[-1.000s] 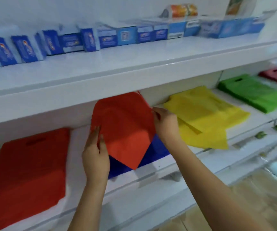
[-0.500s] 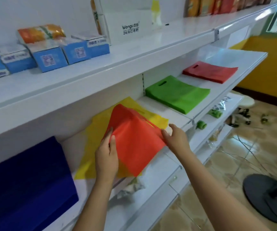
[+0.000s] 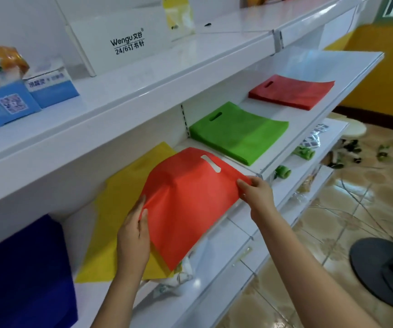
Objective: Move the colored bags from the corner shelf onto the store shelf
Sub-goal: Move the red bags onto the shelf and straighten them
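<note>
Head view, orange bag (image 3: 186, 204) over yellow bag (image 3: 119, 204), green bag (image 3: 235, 131) beside

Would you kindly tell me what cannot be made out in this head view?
- Yellow bag: its right part is hidden by the orange bag that both hands hold.
- Blue bag: cut off by the left edge.
- Small print on the blue boxes: blurred.
- Left hand fingertips: behind the orange bag.

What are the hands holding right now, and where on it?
Both hold the orange-red bag: left hand grips its left edge, right hand pinches the right corner near the handle slot.
</note>
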Demonstrator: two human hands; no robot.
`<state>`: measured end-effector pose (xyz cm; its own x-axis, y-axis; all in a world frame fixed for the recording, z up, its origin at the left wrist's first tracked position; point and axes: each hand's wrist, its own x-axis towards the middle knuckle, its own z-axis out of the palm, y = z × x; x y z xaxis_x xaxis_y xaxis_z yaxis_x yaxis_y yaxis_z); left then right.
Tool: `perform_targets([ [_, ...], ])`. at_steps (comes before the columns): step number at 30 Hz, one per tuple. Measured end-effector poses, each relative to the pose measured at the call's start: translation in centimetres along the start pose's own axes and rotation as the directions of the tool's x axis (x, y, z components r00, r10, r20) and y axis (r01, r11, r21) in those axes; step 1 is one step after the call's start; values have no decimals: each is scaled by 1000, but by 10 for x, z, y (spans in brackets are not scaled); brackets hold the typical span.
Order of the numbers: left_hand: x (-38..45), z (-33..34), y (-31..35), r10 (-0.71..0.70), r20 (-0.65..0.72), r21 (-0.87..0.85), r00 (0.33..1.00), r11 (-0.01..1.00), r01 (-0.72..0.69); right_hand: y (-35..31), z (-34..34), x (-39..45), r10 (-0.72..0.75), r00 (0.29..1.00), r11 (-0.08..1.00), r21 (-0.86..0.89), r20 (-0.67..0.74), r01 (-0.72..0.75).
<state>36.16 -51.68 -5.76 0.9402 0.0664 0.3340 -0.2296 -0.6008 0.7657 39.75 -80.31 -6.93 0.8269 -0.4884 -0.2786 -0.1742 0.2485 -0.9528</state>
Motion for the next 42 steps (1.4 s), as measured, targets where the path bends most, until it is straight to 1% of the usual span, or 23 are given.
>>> perform_targets([
  [4, 21, 19, -5, 21, 36, -42, 999, 999, -19, -1, 0, 25, -132, 988, 989, -78, -75, 126],
  [6, 35, 33, -2, 45, 61, -70, 997, 997, -41, -3, -3, 32, -194, 974, 975, -137, -119, 177],
  [8, 51, 49, 4, 81, 80, -91, 993, 993, -74, -10, -10, 37, -245, 954, 963, -159, -175, 218],
  [12, 80, 80, 18, 138, 130, -120, 982, 985, -123, -30, -28, 54, -300, 911, 949, -183, -283, 255],
  [15, 93, 104, 29, 183, 171, -146, 968, 977, -158, -46, -50, 71, -320, 890, 945, -174, -325, 276],
  [18, 106, 131, 47, 193, 199, -146, 961, 975, -165, -56, -73, 91, -320, 877, 946, -167, -358, 277],
  [21, 121, 163, 70, 224, 211, -120, 951, 972, -203, -62, -102, 119, -309, 868, 950, -170, -389, 262],
  [24, 137, 202, 94, 246, 225, -91, 943, 969, -231, -72, -131, 150, -288, 863, 958, -133, -416, 255],
  [30, 165, 305, 155, 233, 259, -52, 937, 972, -227, -98, -211, 232, -270, 867, 962, -91, -418, 256],
  [35, 187, 391, 212, 248, 265, 0, 932, 966, -257, -131, -279, 307, -253, 872, 967, -116, -419, 225],
  [38, 203, 436, 235, 258, 255, 44, 932, 960, -278, -151, -304, 352, -193, 898, 980, -32, -395, 197],
  [40, 214, 463, 243, 260, 229, 96, 938, 953, -287, -161, -311, 383, -89, 940, 986, 106, -331, 131],
  [42, 228, 486, 247, 252, 197, 137, 948, 950, -281, -173, -307, 405, -2, 965, 967, 247, -260, 68],
])
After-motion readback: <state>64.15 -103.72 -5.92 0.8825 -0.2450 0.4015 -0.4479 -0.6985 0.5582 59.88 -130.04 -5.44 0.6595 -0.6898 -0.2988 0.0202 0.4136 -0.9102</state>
